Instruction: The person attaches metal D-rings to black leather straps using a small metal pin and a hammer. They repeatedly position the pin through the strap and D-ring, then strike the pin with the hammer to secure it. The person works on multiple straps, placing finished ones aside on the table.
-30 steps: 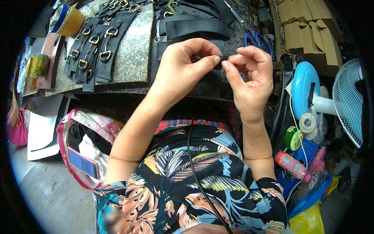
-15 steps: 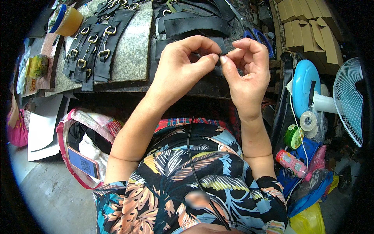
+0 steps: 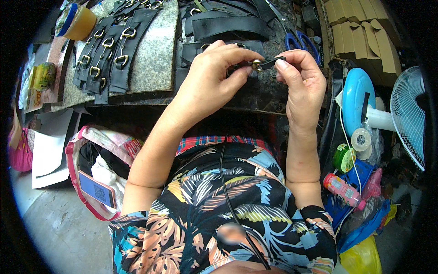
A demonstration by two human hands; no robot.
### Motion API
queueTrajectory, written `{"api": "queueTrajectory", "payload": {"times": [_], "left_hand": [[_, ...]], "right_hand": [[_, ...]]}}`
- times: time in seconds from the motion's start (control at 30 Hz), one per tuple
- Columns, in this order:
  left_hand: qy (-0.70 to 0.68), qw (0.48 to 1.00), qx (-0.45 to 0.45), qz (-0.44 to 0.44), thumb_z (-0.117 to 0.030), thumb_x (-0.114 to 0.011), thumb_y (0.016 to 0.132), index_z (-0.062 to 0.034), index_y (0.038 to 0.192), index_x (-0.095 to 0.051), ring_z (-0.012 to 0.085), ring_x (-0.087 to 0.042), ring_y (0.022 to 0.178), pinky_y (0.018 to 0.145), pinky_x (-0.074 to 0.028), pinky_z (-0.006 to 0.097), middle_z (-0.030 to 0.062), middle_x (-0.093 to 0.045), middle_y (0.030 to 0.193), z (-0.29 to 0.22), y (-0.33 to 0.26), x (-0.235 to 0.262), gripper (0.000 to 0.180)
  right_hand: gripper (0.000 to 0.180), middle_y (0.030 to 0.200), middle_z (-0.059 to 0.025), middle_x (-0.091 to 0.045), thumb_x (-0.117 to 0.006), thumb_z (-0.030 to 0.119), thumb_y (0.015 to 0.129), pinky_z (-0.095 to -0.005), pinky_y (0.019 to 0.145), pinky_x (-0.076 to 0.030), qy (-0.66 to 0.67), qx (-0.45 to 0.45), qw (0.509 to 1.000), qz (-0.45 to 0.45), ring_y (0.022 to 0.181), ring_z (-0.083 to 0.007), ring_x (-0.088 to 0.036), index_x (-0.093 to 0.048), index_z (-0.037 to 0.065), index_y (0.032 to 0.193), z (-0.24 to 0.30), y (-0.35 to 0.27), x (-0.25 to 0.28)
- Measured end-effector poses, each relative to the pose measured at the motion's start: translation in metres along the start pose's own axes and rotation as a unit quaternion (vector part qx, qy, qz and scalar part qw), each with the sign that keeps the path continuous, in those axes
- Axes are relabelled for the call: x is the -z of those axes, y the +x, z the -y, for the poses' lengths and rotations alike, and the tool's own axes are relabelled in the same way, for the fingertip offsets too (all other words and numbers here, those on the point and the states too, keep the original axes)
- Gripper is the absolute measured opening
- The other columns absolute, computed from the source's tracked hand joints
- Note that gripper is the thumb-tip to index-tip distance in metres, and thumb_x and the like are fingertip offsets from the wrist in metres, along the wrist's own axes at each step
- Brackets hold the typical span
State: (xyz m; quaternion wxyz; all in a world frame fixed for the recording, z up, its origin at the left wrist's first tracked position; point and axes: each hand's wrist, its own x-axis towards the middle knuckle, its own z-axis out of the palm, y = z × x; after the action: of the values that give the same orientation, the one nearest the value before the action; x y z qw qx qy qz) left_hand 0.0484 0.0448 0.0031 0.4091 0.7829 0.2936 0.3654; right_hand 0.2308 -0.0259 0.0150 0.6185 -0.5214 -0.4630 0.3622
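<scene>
Over the near edge of the worktable, my left hand (image 3: 211,76) pinches a short piece of hardware with a brass-coloured metal fitting (image 3: 257,65) showing at its fingertips. From that fitting a narrow black strap (image 3: 272,61) runs to my right hand (image 3: 303,75), whose thumb and forefinger are closed on its end. The strap is stretched between both hands; the part inside my left fingers is hidden. Just beyond lie wide black leather straps (image 3: 230,28), partly covered by my left hand. Blue-handled scissors (image 3: 292,42) rest past my right hand.
Several black straps with brass D-rings (image 3: 107,55) lie on a speckled stone slab (image 3: 157,55) at left, near an amber jar (image 3: 81,23). Right of the table are a fan (image 3: 406,114), cardboard pieces (image 3: 362,43) and a pink bottle (image 3: 342,189). An open bag (image 3: 73,160) holds a phone.
My right hand has moved right, away from the left, drawing the narrow black strap out between them. The brass fitting has come into sight at my left fingertips.
</scene>
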Motion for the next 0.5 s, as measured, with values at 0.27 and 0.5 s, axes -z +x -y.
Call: {"api": "queueTrajectory", "payload": {"times": [0.27,0.5], "left_hand": [[-0.027,0.999,0.017,-0.043,-0.017,-0.078,0.088,-0.0044,0.102,-0.079,0.0187,-0.055,0.075,0.069,-0.047,0.033,0.0074,-0.064,0.074,-0.006,-0.001,-0.005,0.019],[-0.019,0.999,0.027,-0.037,-0.014,-0.079,0.088,-0.0029,0.095,-0.078,0.0143,-0.053,0.074,0.065,-0.042,0.029,0.0036,-0.062,0.076,-0.009,-0.005,0.000,0.013]], "right_hand": [[0.004,0.089,-0.0047,-0.068,-0.067,0.005,0.095,-0.0232,0.065,-0.049,0.148,-0.059,0.987,-0.015,0.073,-0.0101,-0.062,-0.067,0.003,0.099,-0.009,-0.008,-0.002],[0.021,0.104,-0.0095,-0.068,-0.064,0.009,0.094,-0.0235,0.068,-0.050,0.091,-0.071,0.992,0.043,0.076,-0.0114,-0.063,-0.066,0.000,0.113,-0.004,-0.010,0.002]]}}
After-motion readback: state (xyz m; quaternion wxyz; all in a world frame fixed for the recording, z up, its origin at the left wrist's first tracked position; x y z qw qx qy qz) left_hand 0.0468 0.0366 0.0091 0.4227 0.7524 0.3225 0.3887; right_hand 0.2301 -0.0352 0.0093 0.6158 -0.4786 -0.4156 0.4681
